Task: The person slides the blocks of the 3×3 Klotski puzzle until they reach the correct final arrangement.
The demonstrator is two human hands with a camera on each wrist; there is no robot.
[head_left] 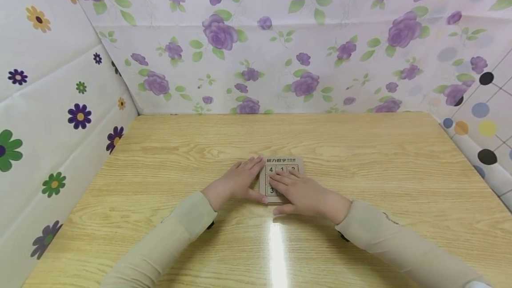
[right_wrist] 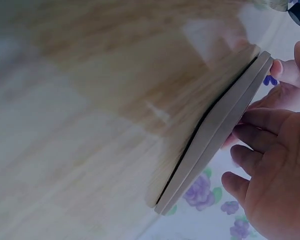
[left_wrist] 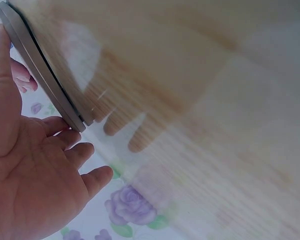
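A number sliding puzzle [head_left: 282, 162], a thin, grey-beige square, lies on the wooden table with dark printed writing along its far edge. Tiles marked 4, 1 and 3 show; others are hidden under the right hand. My left hand [head_left: 240, 181] holds the puzzle's left side, its fingertips at the far left corner and its thumb at the near left one. Over the middle tiles lies my right hand [head_left: 302, 193], fingers extended and thumb spread off the near edge. In both wrist views the puzzle [left_wrist: 42, 67] appears edge-on, and the right wrist view shows the right fingers [right_wrist: 260, 137] at its face.
The wooden table [head_left: 192, 141] has a glossy surface that reflects light and the left hand. Behind it hangs a cloth [head_left: 256, 57] with purple flowers. A flower-patterned cloth [head_left: 52, 101] covers the left side, and a dotted one [head_left: 488, 110] the right.
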